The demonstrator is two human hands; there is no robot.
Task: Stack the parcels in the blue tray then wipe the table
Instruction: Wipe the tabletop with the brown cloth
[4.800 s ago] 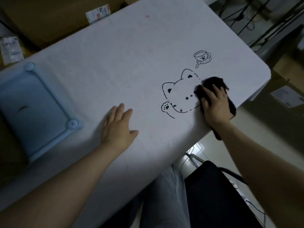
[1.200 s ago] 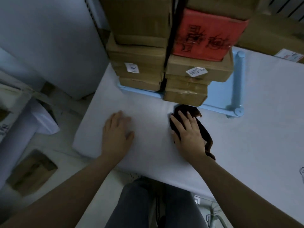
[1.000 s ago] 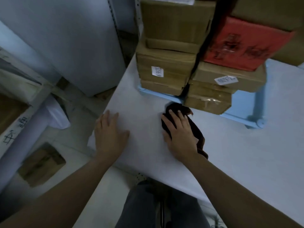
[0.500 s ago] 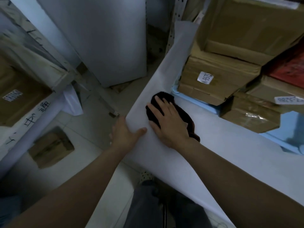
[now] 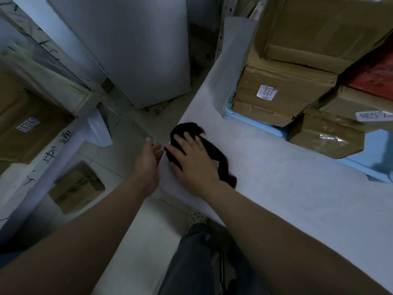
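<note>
Brown cardboard parcels (image 5: 285, 99) and a red one (image 5: 378, 75) are stacked in the blue tray (image 5: 263, 125) at the upper right of the white-covered table (image 5: 297, 188). My right hand (image 5: 195, 165) lies flat with straight fingers on a dark cloth (image 5: 221, 165) at the table's left corner. My left hand (image 5: 148, 160) is held just off the table's left edge, fingers straight, palm toward the edge, beside the cloth.
Left of the table stand a white cabinet (image 5: 136, 50) and a shelf with a labelled carton (image 5: 23, 128). A small cardboard box (image 5: 76, 186) lies on the tiled floor below. My legs (image 5: 208, 262) are under the table's near edge.
My right hand has slid the cloth left to the table's corner. My left hand has left the tabletop and now sits beside the edge. The view has swung left.
</note>
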